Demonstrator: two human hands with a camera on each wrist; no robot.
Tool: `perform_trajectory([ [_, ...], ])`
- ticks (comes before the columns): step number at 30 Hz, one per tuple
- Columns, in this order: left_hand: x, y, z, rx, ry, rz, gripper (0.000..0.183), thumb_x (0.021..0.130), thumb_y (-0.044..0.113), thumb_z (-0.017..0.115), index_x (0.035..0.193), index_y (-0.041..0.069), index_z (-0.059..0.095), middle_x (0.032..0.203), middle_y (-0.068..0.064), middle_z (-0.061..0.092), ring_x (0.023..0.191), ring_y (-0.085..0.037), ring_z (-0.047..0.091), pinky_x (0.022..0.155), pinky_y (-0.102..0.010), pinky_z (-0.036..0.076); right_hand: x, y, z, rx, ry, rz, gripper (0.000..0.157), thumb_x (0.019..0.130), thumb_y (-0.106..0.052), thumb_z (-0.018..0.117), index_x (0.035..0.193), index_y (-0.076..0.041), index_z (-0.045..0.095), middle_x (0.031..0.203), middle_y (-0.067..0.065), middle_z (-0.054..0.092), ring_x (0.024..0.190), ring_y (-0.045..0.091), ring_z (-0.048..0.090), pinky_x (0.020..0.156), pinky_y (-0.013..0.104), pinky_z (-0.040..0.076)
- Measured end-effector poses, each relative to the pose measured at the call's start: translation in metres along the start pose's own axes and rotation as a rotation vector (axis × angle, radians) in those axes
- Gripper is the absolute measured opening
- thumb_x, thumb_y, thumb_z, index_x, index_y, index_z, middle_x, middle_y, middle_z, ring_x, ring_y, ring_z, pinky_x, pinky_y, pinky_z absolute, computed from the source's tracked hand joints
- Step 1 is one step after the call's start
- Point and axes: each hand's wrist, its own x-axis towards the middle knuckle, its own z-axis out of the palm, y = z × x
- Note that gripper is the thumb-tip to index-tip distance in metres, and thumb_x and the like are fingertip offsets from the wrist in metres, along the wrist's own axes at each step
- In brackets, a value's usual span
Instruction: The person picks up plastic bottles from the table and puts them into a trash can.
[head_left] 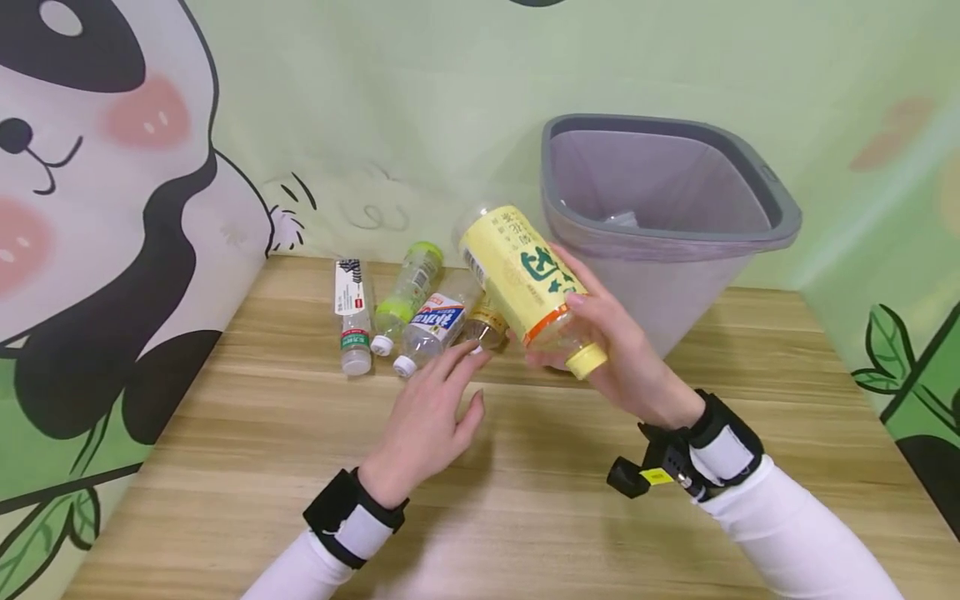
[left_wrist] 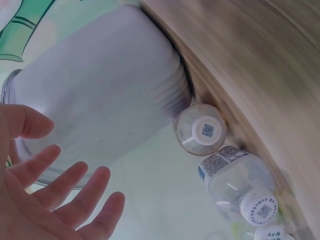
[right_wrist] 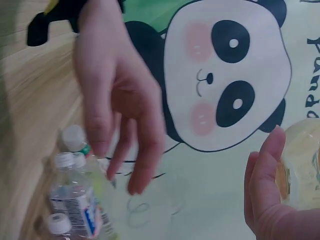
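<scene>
My right hand [head_left: 630, 362] grips a clear plastic bottle [head_left: 517, 271] with a yellow label and yellow cap. It is held tilted above the table, cap end toward me, in front of the bin. In the right wrist view, part of that bottle [right_wrist: 302, 165] shows at the right edge beside my fingers. My left hand [head_left: 423, 425] hovers near the lying bottles, its fingers spread loosely with nothing in them. The left wrist view shows the same hand [left_wrist: 60, 200] with fingers apart. Nearest to it are a bottle with a blue-and-white label [head_left: 437, 321] and a gold-labelled bottle [head_left: 487, 321].
A grey bin [head_left: 667, 242] with a liner stands at the back right, a clear item [head_left: 622, 219] inside. Left of it on the wooden table [head_left: 300, 467] lie a green-labelled bottle [head_left: 408, 287] and a white-labelled bottle [head_left: 351, 312]. A panda-printed backdrop [head_left: 420, 100] rises behind.
</scene>
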Motion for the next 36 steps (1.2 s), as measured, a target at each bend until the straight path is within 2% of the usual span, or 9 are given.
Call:
perform_trajectory([
  [3,0.0,0.001,0.0,-0.001,0.002,0.0,0.044,0.085,0.016,0.057,0.129,0.011,0.053,0.132,-0.011,0.053,0.114,-0.027,0.053,0.09,-0.046,0.048,0.007,-0.014,0.002,0.013,0.033,-0.045,0.051,0.099,-0.026,0.033,0.15,-0.03,0.023,0.134,0.011,0.042,0.103,0.023,0.055,0.085,0.041,0.05],
  [9,0.002,0.002,-0.001,-0.024,-0.009,-0.008,0.045,0.087,0.016,0.054,0.132,0.011,0.051,0.134,-0.009,0.05,0.115,-0.027,0.052,0.091,-0.045,0.048,0.019,-0.04,-0.001,0.159,0.065,-0.141,0.05,0.099,-0.027,0.042,0.147,-0.023,0.028,0.13,0.012,0.042,0.107,0.03,0.054,0.082,0.035,0.052],
  [15,0.006,0.008,0.001,-0.042,-0.038,-0.032,0.045,0.088,0.016,0.054,0.133,0.011,0.05,0.137,-0.009,0.049,0.116,-0.025,0.051,0.094,-0.043,0.047,0.026,-0.064,0.003,0.255,0.135,-0.134,0.045,0.098,-0.032,0.046,0.139,-0.012,0.043,0.127,0.017,0.046,0.111,0.039,0.054,0.084,0.033,0.054],
  [20,0.006,0.01,0.004,-0.052,-0.038,-0.03,0.046,0.087,0.016,0.055,0.133,0.012,0.05,0.136,-0.008,0.049,0.116,-0.024,0.051,0.091,-0.044,0.048,0.029,-0.08,0.0,0.339,0.147,-0.146,0.048,0.097,-0.033,0.049,0.136,-0.006,0.043,0.129,0.02,0.044,0.113,0.04,0.052,0.084,0.033,0.055],
  [25,0.004,0.009,0.006,-0.05,-0.026,-0.034,0.045,0.086,0.014,0.057,0.131,0.011,0.052,0.134,-0.009,0.051,0.116,-0.024,0.052,0.09,-0.043,0.049,0.037,-0.091,-0.018,0.43,0.244,-0.161,0.048,0.094,-0.029,0.055,0.136,-0.008,0.043,0.126,0.019,0.047,0.114,0.041,0.05,0.081,0.036,0.055],
  [30,0.001,0.009,0.01,-0.044,-0.038,-0.036,0.046,0.085,0.014,0.06,0.13,0.01,0.053,0.136,-0.008,0.05,0.117,-0.025,0.052,0.091,-0.045,0.048,0.047,-0.1,-0.041,0.534,0.354,-0.146,0.045,0.092,-0.022,0.058,0.135,-0.014,0.047,0.131,0.015,0.046,0.115,0.038,0.048,0.086,0.041,0.053],
  [33,0.0,0.008,0.012,-0.051,-0.037,-0.039,0.047,0.084,0.014,0.061,0.13,0.01,0.053,0.136,-0.008,0.05,0.117,-0.026,0.052,0.091,-0.046,0.048,0.053,-0.101,-0.052,0.499,0.381,-0.183,0.039,0.093,-0.016,0.056,0.131,-0.018,0.051,0.131,0.011,0.046,0.113,0.031,0.046,0.087,0.041,0.05],
  [36,-0.001,0.007,0.013,-0.055,-0.033,-0.038,0.047,0.084,0.014,0.061,0.131,0.011,0.053,0.136,-0.009,0.05,0.117,-0.026,0.052,0.091,-0.046,0.048,0.06,-0.1,-0.057,0.44,0.434,-0.227,0.04,0.092,-0.007,0.056,0.128,-0.023,0.051,0.131,0.006,0.046,0.113,0.026,0.044,0.085,0.038,0.047],
])
